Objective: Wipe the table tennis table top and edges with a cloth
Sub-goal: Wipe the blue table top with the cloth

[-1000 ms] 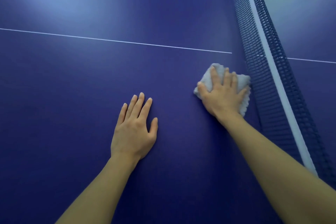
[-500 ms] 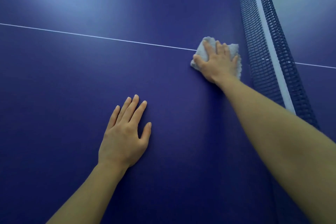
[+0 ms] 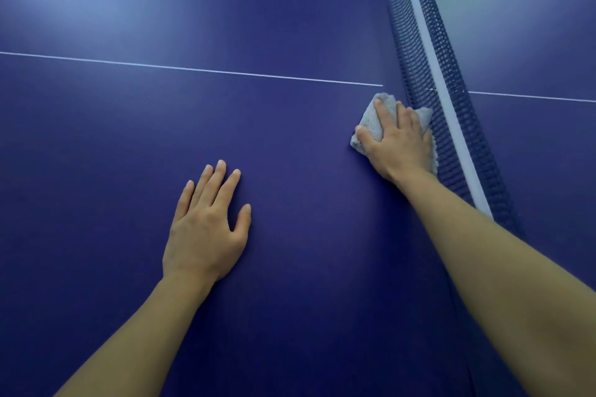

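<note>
Nearest to us, our two bare forearms reach out over the blue table top point(image 3: 96, 171). Our left hand point(image 3: 206, 229) lies flat on the surface, palm down, fingers straight and slightly spread, holding nothing. Farther out and to the right, our right hand point(image 3: 398, 138) presses down on the cloth point(image 3: 371, 124), a pale grey folded towel that lies on the table top. The fingers stretch forward over the cloth and the thumb sits on its left edge; the cloth shows beyond the fingertips and along both sides of the hand. The cloth's right edge is just beside the base of the net point(image 3: 429, 74), which runs away from us along the right. Just beyond the cloth, the thin white centre line point(image 3: 193, 69) crosses the table from the left and ends near the net.
</note>
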